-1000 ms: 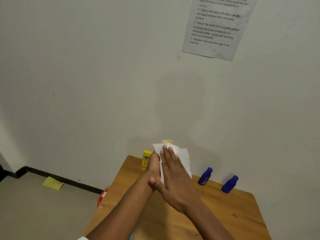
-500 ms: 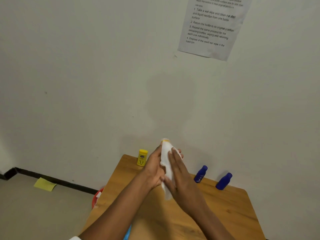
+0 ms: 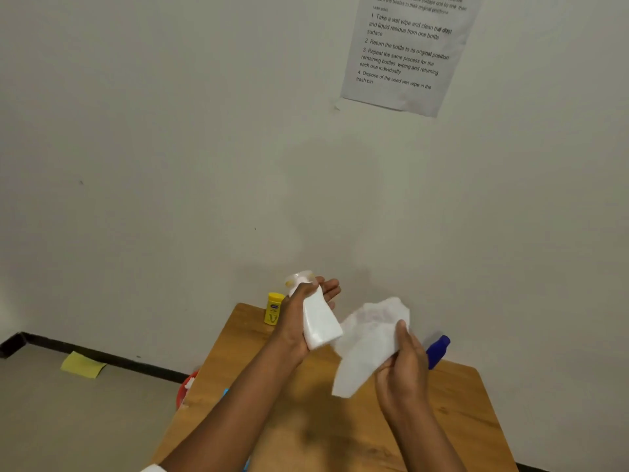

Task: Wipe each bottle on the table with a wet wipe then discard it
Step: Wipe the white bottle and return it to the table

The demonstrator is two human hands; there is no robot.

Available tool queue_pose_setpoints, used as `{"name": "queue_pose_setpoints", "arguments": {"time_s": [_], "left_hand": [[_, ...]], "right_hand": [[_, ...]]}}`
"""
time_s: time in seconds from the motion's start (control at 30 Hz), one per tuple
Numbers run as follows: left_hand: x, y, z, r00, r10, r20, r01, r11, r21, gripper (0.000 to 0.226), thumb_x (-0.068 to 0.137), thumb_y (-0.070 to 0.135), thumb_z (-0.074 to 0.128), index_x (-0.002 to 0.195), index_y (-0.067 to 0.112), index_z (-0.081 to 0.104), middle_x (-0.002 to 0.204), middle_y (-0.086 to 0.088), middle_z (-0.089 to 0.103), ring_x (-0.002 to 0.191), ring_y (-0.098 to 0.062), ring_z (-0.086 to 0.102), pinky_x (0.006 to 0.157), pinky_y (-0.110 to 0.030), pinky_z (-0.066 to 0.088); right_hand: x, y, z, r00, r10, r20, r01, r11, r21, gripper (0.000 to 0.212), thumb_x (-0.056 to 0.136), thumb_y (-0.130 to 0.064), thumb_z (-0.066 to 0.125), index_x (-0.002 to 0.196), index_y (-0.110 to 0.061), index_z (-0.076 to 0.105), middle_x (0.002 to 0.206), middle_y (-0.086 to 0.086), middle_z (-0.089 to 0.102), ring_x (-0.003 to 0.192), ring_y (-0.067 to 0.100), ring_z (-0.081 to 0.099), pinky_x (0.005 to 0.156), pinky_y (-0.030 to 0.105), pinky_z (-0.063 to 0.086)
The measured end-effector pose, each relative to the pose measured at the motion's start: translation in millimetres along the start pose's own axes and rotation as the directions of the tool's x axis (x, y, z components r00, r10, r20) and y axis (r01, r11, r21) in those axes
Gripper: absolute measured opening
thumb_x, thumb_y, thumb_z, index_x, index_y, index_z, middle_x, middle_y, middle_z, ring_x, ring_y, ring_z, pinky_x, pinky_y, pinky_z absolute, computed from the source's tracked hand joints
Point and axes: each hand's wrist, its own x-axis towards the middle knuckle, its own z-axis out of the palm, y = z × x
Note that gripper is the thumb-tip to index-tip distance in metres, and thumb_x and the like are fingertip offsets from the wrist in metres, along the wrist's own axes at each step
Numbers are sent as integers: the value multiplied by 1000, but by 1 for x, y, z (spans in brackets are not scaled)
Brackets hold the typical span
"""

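My left hand (image 3: 299, 321) grips a white bottle (image 3: 321, 323) with a pale cap, held tilted above the wooden table (image 3: 459, 417). My right hand (image 3: 403, 366) holds a white wet wipe (image 3: 366, 345), spread loosely and apart from the bottle, just to its right. A small yellow bottle (image 3: 273, 309) stands at the table's back left corner by the wall. A blue bottle (image 3: 437, 350) stands at the back right, partly hidden behind my right hand; a second blue one seen earlier is hidden.
A red bin (image 3: 186, 390) sits on the floor at the table's left edge. A yellow cloth (image 3: 83, 365) lies on the floor by the black skirting. A printed instruction sheet (image 3: 405, 49) hangs on the wall.
My right hand has pulled the wipe off the white bottle and moved right. The left hand keeps the bottle, now uncovered and tilted.
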Motion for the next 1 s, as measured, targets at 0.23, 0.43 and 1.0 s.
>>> {"name": "queue_pose_setpoints", "arguments": {"time_s": [0.23,0.43,1.0], "left_hand": [[-8,-21,25,981,-174,88,178,983,-40,54,98,52,32,98,14,70,88,-6,76,77,-18,74,73,-33,53],[7,-1,9,974,-199,109,214,966,-146,69,90,63,38,120,3,53,139,-23,53,128,-34,51,105,-48,41],[10,-26,30,977,-207,48,211,972,-107,54,89,48,49,114,2,63,89,-11,66,79,-22,64,70,-31,57]], "right_hand": [[-12,14,28,624,-232,746,780,120,-614,56,99,-51,14,152,-36,7,162,-10,0,147,2,-3,119,27,10],[-18,19,1,622,-114,775,762,-142,-632,67,96,-60,18,144,-41,-25,150,-24,-31,137,-8,-27,116,21,9],[4,22,-21,498,-274,823,835,-105,-541,73,100,-29,47,153,-28,-3,160,-14,-13,147,8,15,101,24,48]]}}
